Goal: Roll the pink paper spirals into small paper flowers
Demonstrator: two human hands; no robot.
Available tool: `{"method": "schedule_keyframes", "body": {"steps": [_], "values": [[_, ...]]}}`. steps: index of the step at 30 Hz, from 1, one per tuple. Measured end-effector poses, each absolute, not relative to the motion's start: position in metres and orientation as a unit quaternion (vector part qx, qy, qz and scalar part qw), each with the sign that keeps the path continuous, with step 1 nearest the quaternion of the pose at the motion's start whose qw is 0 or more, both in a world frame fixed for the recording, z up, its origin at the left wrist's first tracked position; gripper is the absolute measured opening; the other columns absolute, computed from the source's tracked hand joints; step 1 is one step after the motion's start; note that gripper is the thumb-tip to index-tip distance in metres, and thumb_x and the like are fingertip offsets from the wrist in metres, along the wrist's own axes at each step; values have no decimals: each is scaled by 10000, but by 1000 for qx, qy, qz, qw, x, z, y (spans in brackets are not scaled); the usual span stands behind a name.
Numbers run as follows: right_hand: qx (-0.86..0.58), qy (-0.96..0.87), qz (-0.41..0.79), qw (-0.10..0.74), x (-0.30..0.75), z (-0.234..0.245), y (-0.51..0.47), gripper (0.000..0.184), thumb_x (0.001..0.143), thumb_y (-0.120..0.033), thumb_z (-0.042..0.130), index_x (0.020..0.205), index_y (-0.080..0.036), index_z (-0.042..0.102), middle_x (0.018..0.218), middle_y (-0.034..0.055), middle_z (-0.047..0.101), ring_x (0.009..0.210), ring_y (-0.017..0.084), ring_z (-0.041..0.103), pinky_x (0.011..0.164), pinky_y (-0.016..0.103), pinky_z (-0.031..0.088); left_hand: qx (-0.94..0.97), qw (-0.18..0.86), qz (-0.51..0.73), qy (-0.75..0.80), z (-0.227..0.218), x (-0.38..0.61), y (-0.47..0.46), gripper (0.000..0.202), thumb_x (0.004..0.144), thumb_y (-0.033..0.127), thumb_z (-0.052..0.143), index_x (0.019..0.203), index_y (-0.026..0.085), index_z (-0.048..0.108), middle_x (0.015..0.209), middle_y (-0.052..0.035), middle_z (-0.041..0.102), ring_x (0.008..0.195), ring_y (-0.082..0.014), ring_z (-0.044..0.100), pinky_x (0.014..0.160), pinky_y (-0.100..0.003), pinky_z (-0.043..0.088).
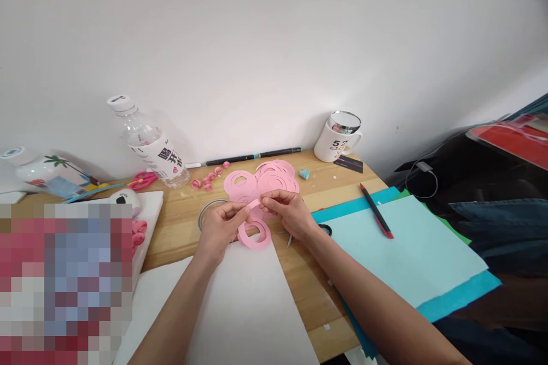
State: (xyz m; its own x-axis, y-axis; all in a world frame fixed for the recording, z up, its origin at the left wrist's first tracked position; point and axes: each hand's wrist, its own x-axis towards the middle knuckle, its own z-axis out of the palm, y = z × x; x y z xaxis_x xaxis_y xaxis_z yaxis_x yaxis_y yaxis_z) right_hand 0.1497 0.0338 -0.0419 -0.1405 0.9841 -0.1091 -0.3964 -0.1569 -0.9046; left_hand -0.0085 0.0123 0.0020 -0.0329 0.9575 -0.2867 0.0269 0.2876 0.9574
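Both hands meet over the wooden desk (325, 188), pinching one pink paper spiral strip (256, 232). My left hand (221, 227) grips the strip's end from the left with closed fingers. My right hand (287, 211) pinches the same end from the right. The strip's loose coils hang below the fingers, over a white sheet (252, 308). Just behind the hands lies a pile of pink cut paper spirals (262, 180). Several small rolled pink paper roses (208, 178) sit to the pile's left.
A tilted plastic bottle (148, 145) and pink scissors (143, 180) lie at the back left. A white mug (338, 138) and a black pen (252, 155) stand by the wall. Light blue paper (406, 245) with a red pencil (377, 211) covers the right. A blurred patch fills the lower left.
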Motion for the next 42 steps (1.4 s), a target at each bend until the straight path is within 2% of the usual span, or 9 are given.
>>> {"method": "schedule_keyframes", "body": {"steps": [4, 13, 22, 26, 29, 31, 37, 42], "values": [[-378, -382, 668, 515, 150, -40, 33, 189, 648, -285, 734, 812, -194, 719, 821, 24, 710, 730, 111, 634, 767, 258, 494, 391, 577, 421, 581, 4, -8, 13, 327, 526, 401, 740, 675, 125, 650, 552, 14, 595, 338, -12, 316, 352, -164, 277], [-379, -354, 673, 527, 151, -46, 36, 179, 596, -245, 770, 746, -184, 693, 679, -8, 684, 636, 92, 622, 676, 227, 499, 404, 573, 410, 584, 1, -9, 12, 295, 549, 378, 722, 690, 125, 666, 553, 4, 612, 338, -9, 286, 361, -171, 290], [-388, -377, 653, 531, 150, -44, 36, 161, 572, -265, 783, 634, -186, 658, 593, -31, 629, 561, 79, 550, 598, 224, 459, 406, 587, 406, 570, -1, -9, 13, 329, 560, 376, 730, 773, 127, 692, 555, 3, 618, 351, -23, 336, 359, -167, 295], [-397, -370, 651, 530, 150, -44, 36, 170, 586, -300, 772, 689, -193, 689, 667, -9, 667, 625, 103, 592, 666, 258, 482, 391, 591, 411, 573, 1, -8, 13, 302, 556, 365, 730, 733, 126, 674, 554, 5, 624, 358, -23, 363, 378, -165, 345], [-391, -371, 662, 520, 150, -42, 35, 220, 620, -326, 746, 796, -200, 709, 809, 21, 699, 735, 128, 627, 763, 285, 491, 389, 582, 424, 575, 2, -8, 13, 274, 555, 350, 726, 697, 124, 665, 548, 15, 621, 335, 0, 294, 341, -144, 282], [-390, -374, 664, 517, 150, -42, 34, 246, 622, -331, 744, 823, -194, 709, 830, 33, 704, 757, 136, 634, 787, 295, 493, 389, 576, 430, 576, 3, -8, 14, 267, 552, 345, 724, 685, 122, 662, 533, 19, 613, 331, 2, 276, 328, -140, 252], [-392, -360, 662, 527, 151, -42, 35, 210, 576, -295, 775, 737, -187, 691, 670, -4, 672, 628, 106, 610, 674, 250, 508, 387, 582, 423, 577, 4, -7, 13, 270, 549, 349, 724, 695, 129, 668, 558, 5, 640, 335, -14, 324, 346, -157, 302], [-391, -377, 654, 527, 151, -41, 35, 178, 571, -282, 779, 669, -185, 666, 623, -21, 636, 570, 86, 563, 606, 230, 480, 392, 585, 415, 576, 3, -7, 12, 299, 538, 361, 739, 732, 138, 688, 559, 8, 633, 353, -36, 375, 359, -174, 326]]}}
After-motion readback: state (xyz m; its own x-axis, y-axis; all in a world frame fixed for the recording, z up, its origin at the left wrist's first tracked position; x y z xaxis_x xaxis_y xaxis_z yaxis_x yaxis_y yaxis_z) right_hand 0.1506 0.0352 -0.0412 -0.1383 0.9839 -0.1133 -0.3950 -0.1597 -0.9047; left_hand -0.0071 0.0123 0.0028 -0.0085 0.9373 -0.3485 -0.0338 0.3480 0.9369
